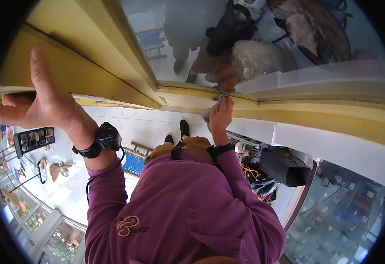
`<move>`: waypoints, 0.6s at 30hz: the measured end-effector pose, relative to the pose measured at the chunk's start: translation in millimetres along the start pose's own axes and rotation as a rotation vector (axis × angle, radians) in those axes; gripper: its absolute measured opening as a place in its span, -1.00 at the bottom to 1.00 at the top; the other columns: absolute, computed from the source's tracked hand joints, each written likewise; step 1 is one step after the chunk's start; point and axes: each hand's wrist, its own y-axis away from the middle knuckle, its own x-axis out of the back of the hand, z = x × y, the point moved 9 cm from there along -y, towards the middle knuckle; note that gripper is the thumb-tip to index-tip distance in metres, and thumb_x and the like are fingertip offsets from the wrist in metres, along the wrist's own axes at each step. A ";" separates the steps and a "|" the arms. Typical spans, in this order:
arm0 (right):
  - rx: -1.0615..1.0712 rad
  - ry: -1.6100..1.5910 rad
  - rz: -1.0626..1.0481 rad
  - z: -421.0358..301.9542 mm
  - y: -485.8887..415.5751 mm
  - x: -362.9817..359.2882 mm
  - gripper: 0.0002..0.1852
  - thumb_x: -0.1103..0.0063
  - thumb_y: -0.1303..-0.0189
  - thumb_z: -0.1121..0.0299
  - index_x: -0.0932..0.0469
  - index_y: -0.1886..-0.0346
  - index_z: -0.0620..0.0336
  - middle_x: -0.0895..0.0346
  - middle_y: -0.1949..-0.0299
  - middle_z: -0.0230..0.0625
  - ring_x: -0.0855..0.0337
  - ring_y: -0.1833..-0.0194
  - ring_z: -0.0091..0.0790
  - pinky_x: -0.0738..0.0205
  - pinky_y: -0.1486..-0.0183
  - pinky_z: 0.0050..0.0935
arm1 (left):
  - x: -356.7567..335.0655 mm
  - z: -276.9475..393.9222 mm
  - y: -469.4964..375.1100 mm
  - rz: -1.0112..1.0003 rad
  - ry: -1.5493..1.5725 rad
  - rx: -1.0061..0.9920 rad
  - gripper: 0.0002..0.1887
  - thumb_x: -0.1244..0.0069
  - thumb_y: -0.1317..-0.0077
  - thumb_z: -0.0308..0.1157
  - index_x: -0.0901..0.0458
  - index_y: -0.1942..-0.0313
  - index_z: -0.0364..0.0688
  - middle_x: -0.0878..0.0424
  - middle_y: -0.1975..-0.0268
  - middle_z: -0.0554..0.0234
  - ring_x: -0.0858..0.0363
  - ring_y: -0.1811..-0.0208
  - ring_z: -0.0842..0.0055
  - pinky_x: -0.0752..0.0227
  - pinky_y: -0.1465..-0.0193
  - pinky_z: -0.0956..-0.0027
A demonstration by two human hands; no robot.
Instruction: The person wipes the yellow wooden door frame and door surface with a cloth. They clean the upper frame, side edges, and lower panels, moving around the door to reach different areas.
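My left hand (44,95) is at the upper left, thumb up against the face of a yellow-painted frame (63,62), its fingers curled around the lower edge, their tips partly hidden. A black strap with a small device sits on that wrist. Near the picture's middle, my right hand (221,115) holds a crumpled grey cloth (208,115) pressed to the bottom rail of a yellow window frame (179,92), just under the glass pane (192,43). The glass shows a dim mirrored image of a person and the hand.
Below the window runs a white ledge (255,128). Under it are cables and a dark grey box (278,168). A blue folding stool (133,161) stands by my legs. A rack with a black tray (34,140) is at the left; a glass panel (337,211) is at the lower right.
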 end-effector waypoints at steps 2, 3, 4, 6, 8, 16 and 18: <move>0.050 -0.011 -0.089 -27.5 6.8 -18.9 -0.32 -0.35 0.03 0.47 -0.46 -0.28 0.15 -0.39 -0.29 -0.09 -0.50 -0.23 0.08 -0.50 -0.18 -0.12 | -0.9 1.8 -0.1 -0.014 -0.028 0.016 -0.31 -0.32 -0.11 -0.72 -0.34 -0.22 -0.23 -0.67 0.05 0.00 -0.70 0.16 0.37 -0.76 0.10 0.28; 0.052 -0.028 -0.143 -38.6 9.6 -29.8 -0.32 -0.36 0.03 0.46 -0.46 -0.28 0.15 -0.39 -0.29 -0.10 -0.51 -0.22 0.07 -0.53 -0.15 -0.14 | -0.8 2.1 1.5 0.002 -0.029 0.018 -0.30 -0.32 -0.11 -0.71 -0.34 -0.23 -0.21 -0.67 0.05 0.00 -0.71 0.16 0.36 -0.76 0.11 0.28; 0.094 -0.036 -0.160 -53.4 11.5 -37.1 -0.31 -0.37 0.04 0.46 -0.45 -0.28 0.17 -0.40 -0.28 -0.08 -0.52 -0.19 0.06 -0.54 -0.13 -0.14 | -0.4 2.7 2.1 0.020 -0.027 0.018 -0.29 -0.32 -0.11 -0.71 -0.33 -0.24 -0.20 -0.67 0.05 0.01 -0.71 0.16 0.36 -0.76 0.11 0.28; 0.157 -0.058 -0.191 -80.9 13.4 -50.9 -0.29 -0.38 0.05 0.45 -0.43 -0.29 0.21 -0.40 -0.26 -0.05 -0.54 -0.14 0.05 -0.57 -0.07 -0.13 | -3.1 6.3 1.9 -0.002 -0.051 -0.008 -0.26 -0.33 -0.12 -0.70 -0.32 -0.27 -0.17 -0.67 0.04 0.00 -0.71 0.16 0.36 -0.77 0.12 0.28; 0.261 -0.061 -0.217 -114.8 12.3 -66.2 -0.36 -0.33 0.01 0.47 -0.45 -0.25 0.24 -0.41 -0.25 -0.05 -0.57 -0.07 0.01 -0.60 0.02 -0.15 | -3.5 6.2 4.8 0.009 -0.018 -0.001 -0.18 -0.35 -0.11 -0.67 -0.26 -0.34 -0.16 -0.65 0.03 0.01 -0.70 0.14 0.38 -0.74 0.06 0.32; 0.375 -0.041 -0.180 -194.7 23.9 -108.5 -0.53 -0.26 -0.04 0.48 -0.50 -0.10 0.26 -0.41 -0.11 -0.17 -0.60 0.07 -0.11 -0.66 0.16 -0.26 | -1.9 -2.8 -3.5 -0.108 -0.007 -0.041 -0.11 -0.38 -0.10 -0.64 -0.20 -0.39 -0.19 -0.61 0.01 0.05 -0.67 0.08 0.42 -0.67 -0.03 0.40; 0.415 0.035 -0.204 -186.4 23.9 -107.8 -0.58 -0.26 -0.04 0.48 -0.53 -0.05 0.22 -0.43 -0.09 -0.22 -0.61 0.08 -0.16 -0.66 0.18 -0.25 | -2.1 -4.9 -7.1 -0.137 -0.012 -0.050 -0.09 -0.39 -0.10 -0.64 -0.18 -0.40 -0.20 -0.61 0.00 0.06 -0.67 0.07 0.43 -0.65 -0.06 0.43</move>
